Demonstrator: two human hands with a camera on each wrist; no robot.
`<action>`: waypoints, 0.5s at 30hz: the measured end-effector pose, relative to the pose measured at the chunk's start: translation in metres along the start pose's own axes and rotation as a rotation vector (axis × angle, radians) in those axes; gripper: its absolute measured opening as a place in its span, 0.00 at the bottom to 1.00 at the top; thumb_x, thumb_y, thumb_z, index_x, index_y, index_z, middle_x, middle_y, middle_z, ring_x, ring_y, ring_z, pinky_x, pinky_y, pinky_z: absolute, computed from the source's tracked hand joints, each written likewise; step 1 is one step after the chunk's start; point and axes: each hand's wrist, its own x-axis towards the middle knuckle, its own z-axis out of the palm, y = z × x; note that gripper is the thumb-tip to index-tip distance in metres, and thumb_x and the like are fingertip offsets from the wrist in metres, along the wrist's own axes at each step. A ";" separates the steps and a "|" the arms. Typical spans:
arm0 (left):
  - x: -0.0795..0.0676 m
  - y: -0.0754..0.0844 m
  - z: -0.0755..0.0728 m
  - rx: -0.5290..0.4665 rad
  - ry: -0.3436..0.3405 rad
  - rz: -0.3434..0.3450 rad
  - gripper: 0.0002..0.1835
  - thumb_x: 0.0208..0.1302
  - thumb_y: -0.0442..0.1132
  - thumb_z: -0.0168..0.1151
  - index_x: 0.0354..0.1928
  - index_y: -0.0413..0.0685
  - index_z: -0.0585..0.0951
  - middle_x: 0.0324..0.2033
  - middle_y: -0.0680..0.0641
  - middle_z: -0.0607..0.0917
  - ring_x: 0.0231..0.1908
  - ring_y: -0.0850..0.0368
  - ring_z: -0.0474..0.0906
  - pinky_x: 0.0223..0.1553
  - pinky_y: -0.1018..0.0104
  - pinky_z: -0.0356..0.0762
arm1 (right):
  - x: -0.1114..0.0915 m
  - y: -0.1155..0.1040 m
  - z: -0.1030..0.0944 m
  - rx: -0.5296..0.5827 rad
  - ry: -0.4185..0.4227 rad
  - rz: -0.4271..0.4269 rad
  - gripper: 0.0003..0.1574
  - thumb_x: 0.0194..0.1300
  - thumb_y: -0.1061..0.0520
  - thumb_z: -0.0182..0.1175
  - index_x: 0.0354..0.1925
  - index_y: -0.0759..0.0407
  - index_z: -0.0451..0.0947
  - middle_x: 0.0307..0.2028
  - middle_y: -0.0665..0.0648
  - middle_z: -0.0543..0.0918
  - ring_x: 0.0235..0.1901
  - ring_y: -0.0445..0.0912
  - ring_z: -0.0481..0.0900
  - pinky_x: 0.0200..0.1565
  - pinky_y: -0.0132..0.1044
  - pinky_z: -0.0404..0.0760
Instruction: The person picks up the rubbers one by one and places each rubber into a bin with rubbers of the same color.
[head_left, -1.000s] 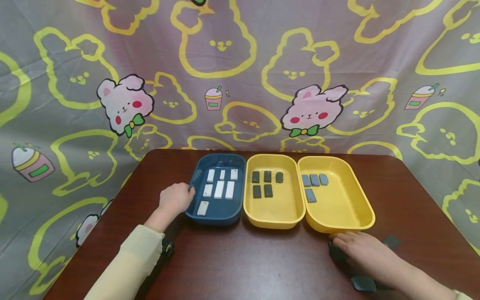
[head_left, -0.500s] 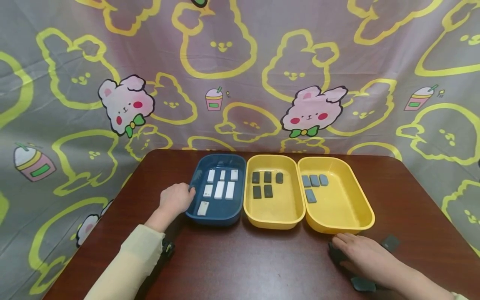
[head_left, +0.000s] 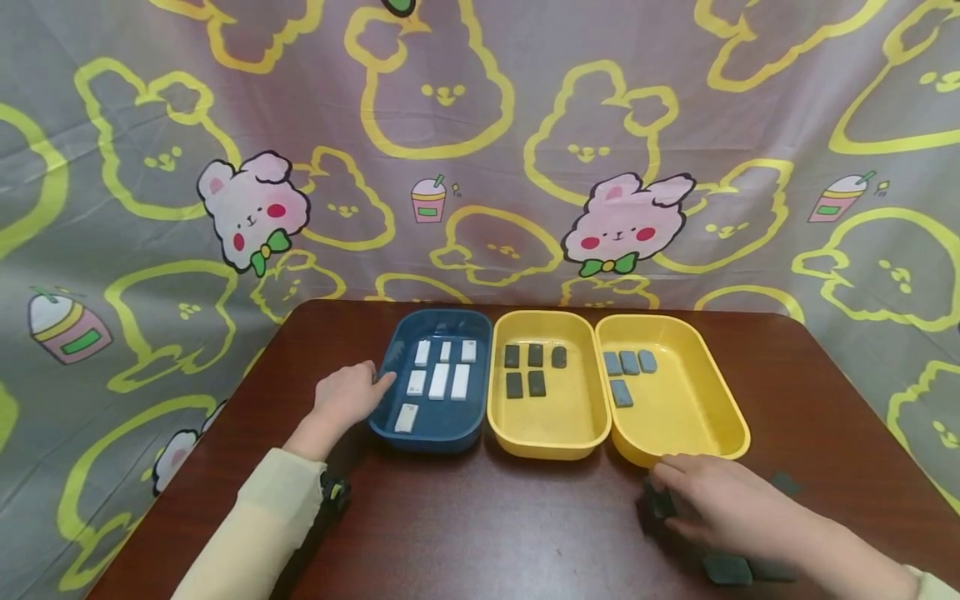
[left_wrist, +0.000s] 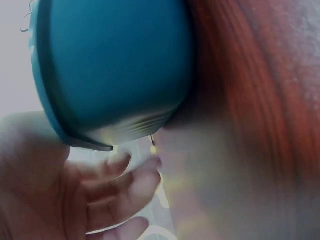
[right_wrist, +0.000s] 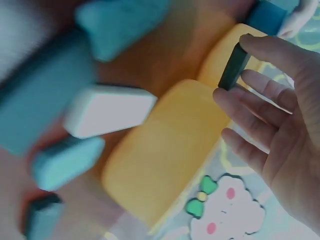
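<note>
My left hand (head_left: 347, 396) is at the left rim of the blue bin (head_left: 427, 442), its thumb reaching over the edge. In the left wrist view its fingers (left_wrist: 120, 197) are loosely bent, apart from the bin's wall. My right hand (head_left: 731, 508) is low over the table, just in front of the right yellow bin (head_left: 663, 458). Between thumb and fingertips it pinches a small dark rectangular block (right_wrist: 234, 67). Beneath and beside that hand lie other blocks, among them a white block (right_wrist: 112, 111) and a light blue block (right_wrist: 67, 162).
White blocks (head_left: 438, 381) lie in rows in the blue bin. The middle yellow bin (head_left: 550, 450) contains several black blocks (head_left: 513, 384), and the right one several grey-blue blocks (head_left: 622, 392). A patterned curtain (head_left: 480, 183) hangs behind the brown table (head_left: 487, 533).
My right hand has lifted slightly and shifted left with the dark block, uncovering more of the blocks below. My left hand's thumb has straightened over the rim. The bins' contents look the same.
</note>
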 end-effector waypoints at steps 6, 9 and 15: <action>-0.004 0.012 -0.007 -0.042 0.237 0.082 0.24 0.65 0.54 0.61 0.50 0.41 0.71 0.31 0.42 0.79 0.26 0.51 0.75 0.24 0.60 0.75 | 0.025 -0.003 -0.027 -0.012 -0.012 0.014 0.28 0.41 0.56 0.78 0.40 0.47 0.74 0.35 0.36 0.72 0.30 0.32 0.70 0.31 0.32 0.76; -0.010 0.026 -0.011 -0.050 0.311 0.182 0.23 0.65 0.52 0.61 0.51 0.43 0.73 0.37 0.42 0.80 0.31 0.51 0.75 0.26 0.59 0.77 | 0.040 0.000 -0.039 -0.036 -0.038 0.053 0.27 0.43 0.55 0.78 0.41 0.50 0.75 0.37 0.39 0.74 0.32 0.36 0.73 0.35 0.36 0.78; -0.027 0.059 -0.016 -0.034 0.353 0.412 0.18 0.65 0.49 0.64 0.49 0.45 0.77 0.41 0.45 0.82 0.34 0.53 0.76 0.23 0.64 0.76 | 0.072 0.014 -0.049 -0.105 -0.027 0.091 0.23 0.46 0.54 0.77 0.39 0.52 0.77 0.35 0.43 0.76 0.31 0.40 0.75 0.36 0.38 0.80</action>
